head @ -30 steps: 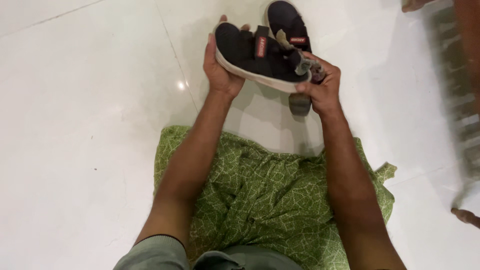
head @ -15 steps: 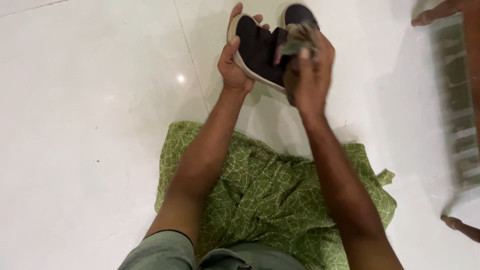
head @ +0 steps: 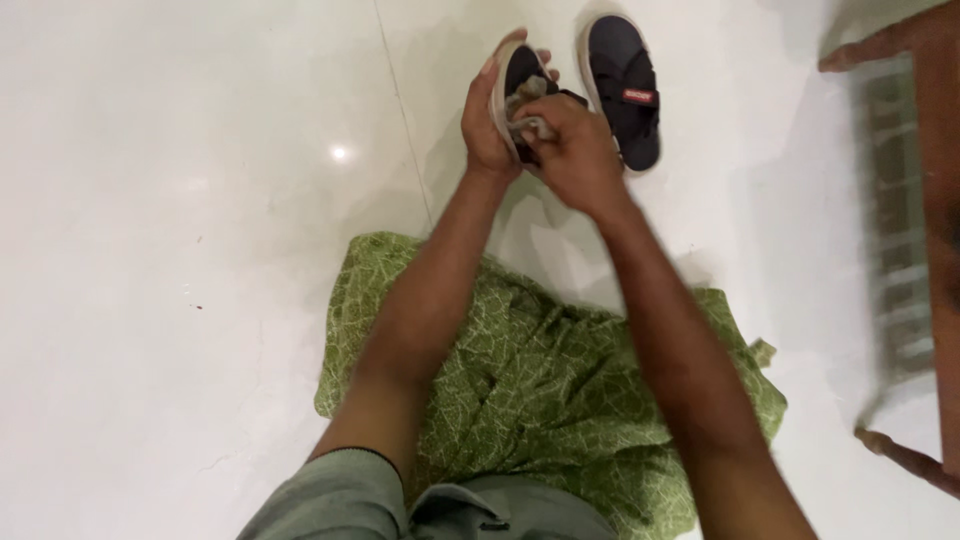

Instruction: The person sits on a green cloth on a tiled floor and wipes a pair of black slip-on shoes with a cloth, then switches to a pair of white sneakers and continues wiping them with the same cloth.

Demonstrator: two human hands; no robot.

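My left hand gripping the black white-soled shoe, right hand clenching grey rag against it, matching second shoe just right.

The left hand holds a shoe up above the floor, gripping it from the left side. The right hand is just to the right of the left hand and lies over the near part of this shoe, pressing a small cloth against it. A second shoe lies on the floor, just right of the held shoe and a little behind the right hand. Near the person, under both forearms, a patterned fabric spreads over the lap and touches the floor. At the far right edge stands a wooden piece of furniture, well apart from the shoes.
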